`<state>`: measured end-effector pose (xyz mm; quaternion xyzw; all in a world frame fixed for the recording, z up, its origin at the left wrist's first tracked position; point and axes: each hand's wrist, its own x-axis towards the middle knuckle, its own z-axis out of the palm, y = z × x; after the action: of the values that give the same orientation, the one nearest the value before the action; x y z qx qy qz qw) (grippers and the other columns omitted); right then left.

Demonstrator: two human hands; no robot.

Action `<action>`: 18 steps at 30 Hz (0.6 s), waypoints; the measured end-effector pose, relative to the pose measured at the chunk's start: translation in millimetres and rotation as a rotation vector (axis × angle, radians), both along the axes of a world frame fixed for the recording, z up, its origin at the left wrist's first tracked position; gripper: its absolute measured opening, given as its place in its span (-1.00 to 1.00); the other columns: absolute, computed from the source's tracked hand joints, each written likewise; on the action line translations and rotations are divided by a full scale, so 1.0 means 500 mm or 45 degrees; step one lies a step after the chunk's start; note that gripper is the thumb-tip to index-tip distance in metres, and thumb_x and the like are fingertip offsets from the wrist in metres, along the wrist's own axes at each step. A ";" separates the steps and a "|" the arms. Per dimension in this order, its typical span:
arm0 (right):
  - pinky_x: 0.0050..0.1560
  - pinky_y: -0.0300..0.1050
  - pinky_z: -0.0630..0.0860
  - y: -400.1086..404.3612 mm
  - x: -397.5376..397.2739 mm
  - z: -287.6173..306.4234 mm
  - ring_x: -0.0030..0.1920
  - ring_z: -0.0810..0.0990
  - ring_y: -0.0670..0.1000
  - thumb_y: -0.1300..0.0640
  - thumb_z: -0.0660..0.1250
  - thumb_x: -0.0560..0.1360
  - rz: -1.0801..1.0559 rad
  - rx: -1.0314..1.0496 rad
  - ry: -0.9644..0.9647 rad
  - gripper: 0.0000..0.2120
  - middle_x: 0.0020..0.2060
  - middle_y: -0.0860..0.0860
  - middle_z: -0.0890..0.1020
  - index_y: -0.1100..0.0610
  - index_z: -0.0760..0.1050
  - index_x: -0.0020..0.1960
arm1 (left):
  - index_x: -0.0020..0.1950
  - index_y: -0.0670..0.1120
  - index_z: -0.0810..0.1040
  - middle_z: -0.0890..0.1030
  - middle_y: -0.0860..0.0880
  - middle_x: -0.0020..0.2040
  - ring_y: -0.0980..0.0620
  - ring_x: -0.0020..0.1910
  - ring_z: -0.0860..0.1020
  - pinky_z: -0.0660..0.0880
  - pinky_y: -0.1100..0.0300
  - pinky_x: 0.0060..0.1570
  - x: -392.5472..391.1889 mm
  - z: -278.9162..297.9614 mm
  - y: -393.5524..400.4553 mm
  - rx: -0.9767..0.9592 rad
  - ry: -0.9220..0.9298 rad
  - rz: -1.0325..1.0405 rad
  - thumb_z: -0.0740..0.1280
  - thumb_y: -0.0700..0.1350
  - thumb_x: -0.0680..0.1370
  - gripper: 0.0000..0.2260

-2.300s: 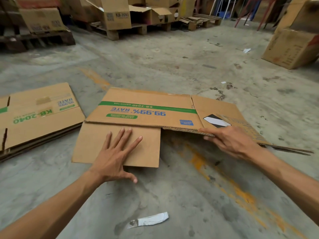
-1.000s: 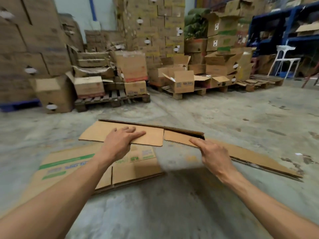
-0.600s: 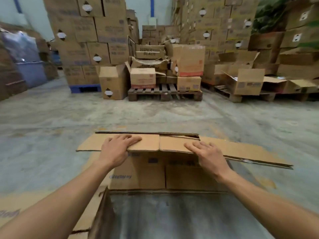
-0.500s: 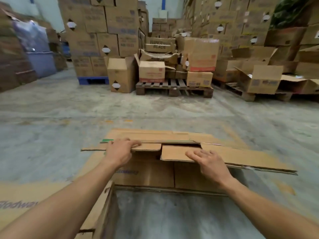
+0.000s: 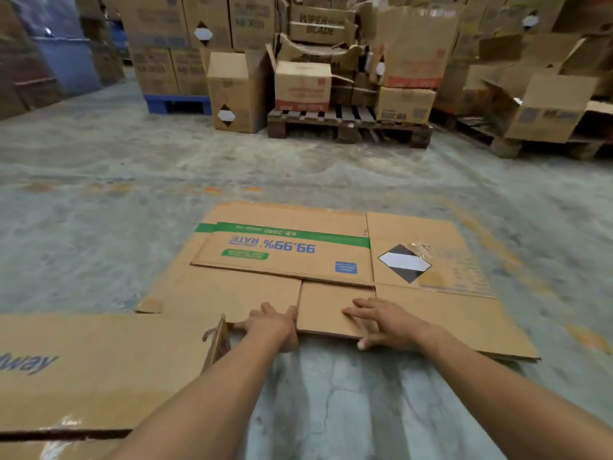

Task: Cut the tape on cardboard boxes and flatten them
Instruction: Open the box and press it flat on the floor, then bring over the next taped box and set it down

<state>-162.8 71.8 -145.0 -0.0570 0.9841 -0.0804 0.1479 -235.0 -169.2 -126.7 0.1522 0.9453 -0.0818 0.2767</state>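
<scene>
A flattened cardboard box (image 5: 318, 260) lies on the concrete floor (image 5: 99, 227), with the left hand (image 5: 272, 327) and right hand (image 5: 384, 323) pressing flat on its near flaps.

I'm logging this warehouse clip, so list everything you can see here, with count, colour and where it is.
flattened box: one, brown with green stripe and blue print, flat on the floor, centre
flat cardboard: at least one sheet, brown with blue lettering, near left
standing box: one, brown with a black and white diamond label, on the floor left of the wooden pallet
wooden pallet: one, dark brown, far centre, loaded with boxes
blue pallet: one, blue, far left under stacked boxes
stacked boxes: many, brown, along the back
floor: grey concrete with faint orange marks
hands: left hand and right hand, bare, both pressing the near flaps of the flattened box
</scene>
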 end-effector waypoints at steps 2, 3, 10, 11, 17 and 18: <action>0.49 0.05 0.07 0.010 0.001 0.000 0.54 0.06 0.13 -0.25 0.31 0.48 0.032 -0.005 -0.090 -0.29 0.56 0.03 0.09 -0.15 0.12 0.53 | 0.56 0.22 -0.07 0.03 -0.19 0.56 -0.29 0.46 0.21 0.25 -0.33 0.33 0.011 0.000 -0.003 -0.017 0.016 0.004 0.24 0.01 0.57 -0.33; 0.49 0.12 0.05 0.009 0.001 -0.001 0.55 0.01 0.15 -0.21 0.29 0.51 0.017 0.007 -0.118 -0.33 0.57 0.02 0.05 -0.18 0.09 0.53 | 0.57 0.20 -0.05 0.03 -0.19 0.56 -0.29 0.46 0.21 0.26 -0.31 0.34 0.016 0.000 -0.005 -0.020 0.021 0.005 0.24 -0.01 0.56 -0.33; 0.46 0.15 0.10 -0.055 0.026 -0.024 0.54 0.01 0.21 0.15 0.14 0.62 -0.252 0.135 -0.007 -0.42 0.57 -0.08 0.08 -0.30 0.07 0.50 | 0.59 0.15 -0.14 -0.14 -0.19 0.60 -0.26 0.53 0.05 0.17 -0.30 0.40 0.040 -0.004 -0.026 0.056 -0.013 0.043 0.18 -0.06 0.57 -0.31; 0.45 0.14 0.14 -0.065 0.030 -0.023 0.53 0.05 0.23 0.20 0.13 0.61 -0.267 0.152 0.018 -0.41 0.56 -0.05 0.11 -0.28 0.07 0.51 | 0.59 0.16 -0.17 -0.19 -0.17 0.60 -0.25 0.55 -0.01 0.12 -0.33 0.41 0.042 0.001 -0.028 0.072 -0.034 0.054 0.17 -0.06 0.57 -0.30; 0.49 0.14 0.10 -0.094 0.060 0.026 0.54 0.04 0.19 0.01 0.14 0.63 -0.314 0.021 -0.111 -0.43 0.57 0.01 0.06 -0.12 -0.01 0.57 | 0.55 0.01 0.19 0.15 -0.18 0.55 -0.28 0.45 0.26 0.27 -0.23 0.38 0.053 0.042 -0.037 0.192 -0.115 0.134 0.17 -0.05 0.47 -0.38; 0.46 0.14 0.15 -0.101 0.066 0.037 0.53 0.11 0.16 -0.04 0.13 0.62 -0.345 -0.039 -0.052 -0.44 0.56 0.00 0.11 -0.12 0.01 0.56 | 0.46 -0.03 0.35 0.32 -0.17 0.48 -0.26 0.37 0.37 0.35 -0.17 0.33 0.060 0.052 -0.036 0.295 -0.102 0.158 0.17 -0.03 0.41 -0.42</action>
<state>-129.7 21.0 -126.3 0.0758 0.9782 -0.1158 0.1548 -205.1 -187.1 -100.7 0.1277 0.9442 0.0513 0.2993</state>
